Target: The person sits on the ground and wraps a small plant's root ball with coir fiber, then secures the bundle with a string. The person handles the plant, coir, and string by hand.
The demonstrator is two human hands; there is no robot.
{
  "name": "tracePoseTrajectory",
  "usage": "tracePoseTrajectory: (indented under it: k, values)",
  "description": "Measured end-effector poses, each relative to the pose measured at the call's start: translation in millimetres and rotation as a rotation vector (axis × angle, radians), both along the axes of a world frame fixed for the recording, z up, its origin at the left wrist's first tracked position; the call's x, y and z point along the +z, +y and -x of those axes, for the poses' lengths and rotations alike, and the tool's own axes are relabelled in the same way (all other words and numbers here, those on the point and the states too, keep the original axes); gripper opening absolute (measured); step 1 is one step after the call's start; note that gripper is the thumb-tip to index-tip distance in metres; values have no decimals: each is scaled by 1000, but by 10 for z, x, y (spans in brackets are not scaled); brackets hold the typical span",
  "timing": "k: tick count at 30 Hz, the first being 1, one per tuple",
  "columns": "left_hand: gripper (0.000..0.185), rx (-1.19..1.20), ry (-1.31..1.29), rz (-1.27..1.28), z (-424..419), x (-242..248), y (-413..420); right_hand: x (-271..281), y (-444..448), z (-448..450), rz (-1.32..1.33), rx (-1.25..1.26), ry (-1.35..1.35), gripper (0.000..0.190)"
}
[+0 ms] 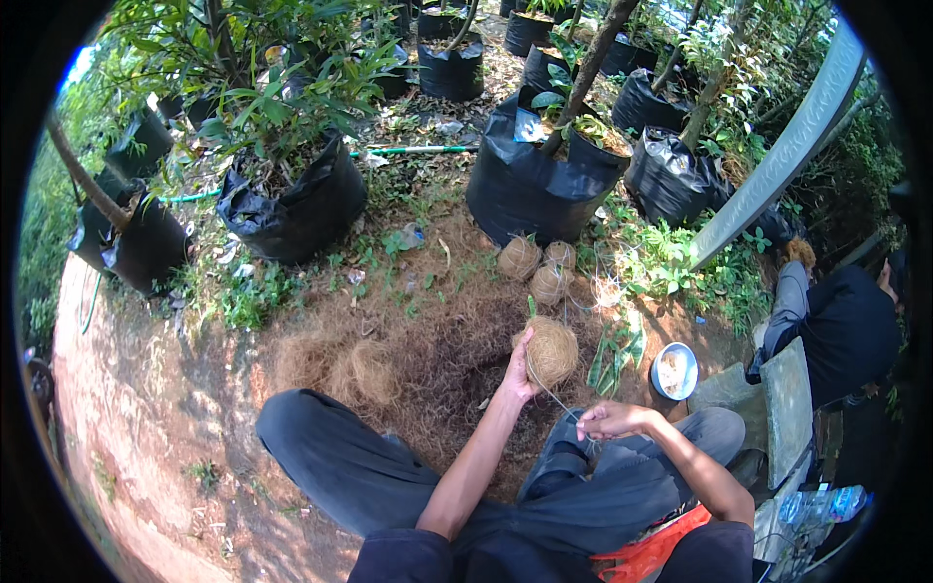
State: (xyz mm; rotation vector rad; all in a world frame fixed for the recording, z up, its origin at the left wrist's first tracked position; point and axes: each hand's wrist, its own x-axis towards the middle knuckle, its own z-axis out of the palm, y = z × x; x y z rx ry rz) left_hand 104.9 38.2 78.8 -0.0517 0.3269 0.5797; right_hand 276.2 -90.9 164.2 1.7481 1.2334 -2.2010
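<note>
My left hand (520, 373) grips a round ball of brown coconut fibre (554, 353) from its left side. A short green plant tip (531, 306) shows at the ball's upper edge. Thin pale string (552, 397) runs taut from the ball to my right hand (614, 420), which pinches it between the fingers above my folded leg. Beyond the ball, three string-wrapped fibre balls, one of them the nearest (550, 284), rest against a black planting bag (536, 189). Cut snake plant leaves (618, 353) lie on the ground right of the held ball.
Loose coconut fibre (339, 370) is heaped at left. A white bowl (658, 372) with pale contents stands at right. A metal post (780, 149) slants upward there. Another person (838, 328) sits far right, above a plastic bottle (824, 504). Potted plants stand ahead, including one bag (313, 208).
</note>
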Motion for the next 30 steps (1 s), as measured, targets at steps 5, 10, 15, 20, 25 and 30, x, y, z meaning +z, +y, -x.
tracePoseTrajectory:
  k: [5,10,15,20,25,30]
  values:
    - [62,-102,-18,-78,39,37,-6,-8,390,-390,-256,-92,-269,27]
    - [62,-164,49,-89,63,-63,-20,-93,485,-351,-365,-59,-290,26]
    - [64,-267,124,-183,102,-177,-2,-217,596,-421,-398,-7,-369,28]
    - [58,-296,90,-164,133,-253,-7,-259,701,-555,-296,-30,-398,29]
    - [58,-343,204,-147,190,-296,-4,-349,845,-475,-415,-47,-418,29]
    - [59,-345,326,-358,212,-215,-4,-323,950,-409,-318,-93,-427,32]
